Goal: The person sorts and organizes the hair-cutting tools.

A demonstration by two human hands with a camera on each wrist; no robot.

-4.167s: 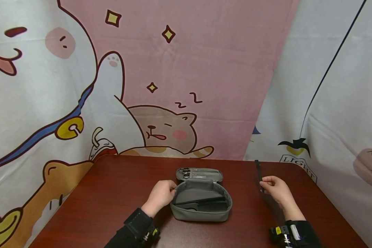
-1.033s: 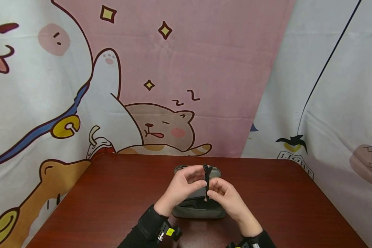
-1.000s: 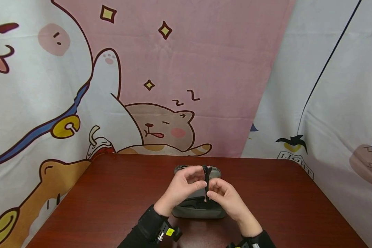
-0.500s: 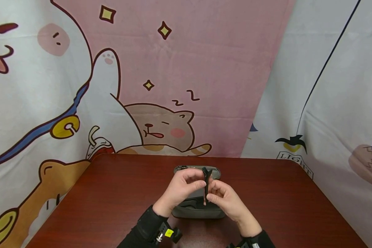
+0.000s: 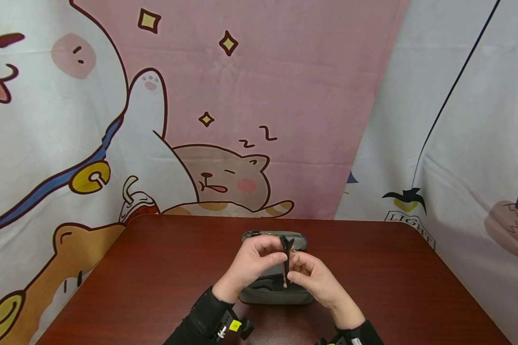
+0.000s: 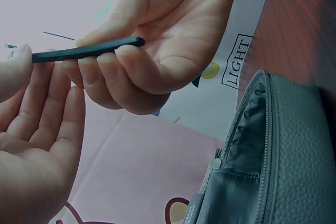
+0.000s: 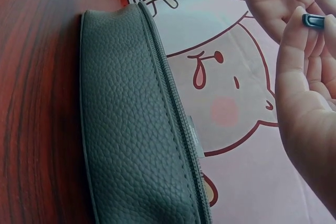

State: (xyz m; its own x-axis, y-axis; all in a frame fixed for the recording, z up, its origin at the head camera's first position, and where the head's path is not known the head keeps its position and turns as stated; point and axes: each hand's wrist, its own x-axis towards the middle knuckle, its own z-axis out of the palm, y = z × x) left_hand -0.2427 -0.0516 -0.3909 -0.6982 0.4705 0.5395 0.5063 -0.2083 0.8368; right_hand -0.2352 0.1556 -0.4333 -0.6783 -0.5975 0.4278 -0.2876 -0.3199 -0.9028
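A slim black hair clip stands upright over the grey case in the head view, its top end forked like a Y. My left hand pinches it near the top, thumb toward me. Lower down, the thumb and fingertips of my right hand pinch it as well. The left wrist view shows the hair clip side-on between both hands. In the right wrist view the blunt end of the hair clip pokes out between the right thumb and finger.
The unzipped case lies open on the brown table, its lid folded back with metal scissor rings in it. Dark tools lie inside the case, partly behind the hands. A printed cartoon cloth hangs behind the table.
The left hand has left the case's rim and grips the hair clip. The right hand has brought the clip from the right to above the case. Lately both hands have dropped slightly.
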